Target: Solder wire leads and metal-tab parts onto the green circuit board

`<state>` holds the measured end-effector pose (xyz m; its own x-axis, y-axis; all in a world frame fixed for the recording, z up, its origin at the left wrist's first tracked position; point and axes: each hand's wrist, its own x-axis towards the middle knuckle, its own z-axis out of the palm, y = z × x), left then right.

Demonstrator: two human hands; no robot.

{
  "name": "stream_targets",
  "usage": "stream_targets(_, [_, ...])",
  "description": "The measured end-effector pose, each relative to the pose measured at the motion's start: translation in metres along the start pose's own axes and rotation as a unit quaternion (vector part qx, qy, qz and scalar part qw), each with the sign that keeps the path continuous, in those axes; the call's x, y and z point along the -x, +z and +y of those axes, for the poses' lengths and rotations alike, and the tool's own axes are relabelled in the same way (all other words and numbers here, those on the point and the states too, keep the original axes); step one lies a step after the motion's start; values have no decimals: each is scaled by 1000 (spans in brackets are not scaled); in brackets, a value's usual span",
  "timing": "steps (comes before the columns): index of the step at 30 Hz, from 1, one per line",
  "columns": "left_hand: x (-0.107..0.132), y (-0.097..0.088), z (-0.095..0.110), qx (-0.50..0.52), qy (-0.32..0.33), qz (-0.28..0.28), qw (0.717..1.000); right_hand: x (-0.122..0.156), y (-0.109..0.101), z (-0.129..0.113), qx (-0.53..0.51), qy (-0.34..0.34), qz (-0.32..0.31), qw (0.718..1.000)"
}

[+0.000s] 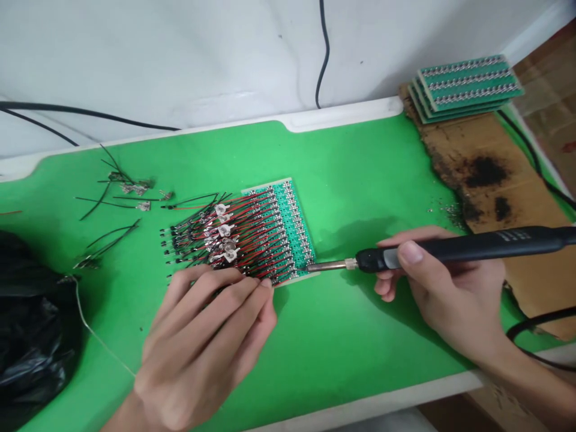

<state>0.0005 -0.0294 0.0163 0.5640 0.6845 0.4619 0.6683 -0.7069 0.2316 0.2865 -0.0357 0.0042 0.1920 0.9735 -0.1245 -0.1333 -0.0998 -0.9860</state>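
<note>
A green circuit board (292,222) lies on the green mat (351,168), with several red and black wires (234,237) fanning out to its left. My right hand (443,288) is closed around a black soldering iron (454,251); its metal tip touches the board's near right corner. My left hand (207,342) rests on the near ends of the wires, fingertips pinched together at the board's near edge on a wire. A thin solder wire (96,339) runs from under the left hand to the left.
Loose black wire pieces (114,198) lie at the left of the mat. A black plastic bag (31,336) sits at the left edge. A scorched cardboard sheet (499,186) lies at the right, with a stack of green boards (468,84) behind it. Cables hang on the white wall.
</note>
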Motion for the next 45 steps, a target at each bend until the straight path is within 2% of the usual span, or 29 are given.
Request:
stream_targets(12, [2, -1, 1, -9, 9, -6, 1000, -2, 3, 0, -7, -2, -3, 1000])
stream_targets(27, [3, 4, 1, -14, 12, 21, 1000, -2, 2, 1, -1, 1, -1, 1000])
stream_targets(45, [-1, 4, 4, -13, 3, 12, 1000, -2, 3, -2, -5, 0, 3, 1000])
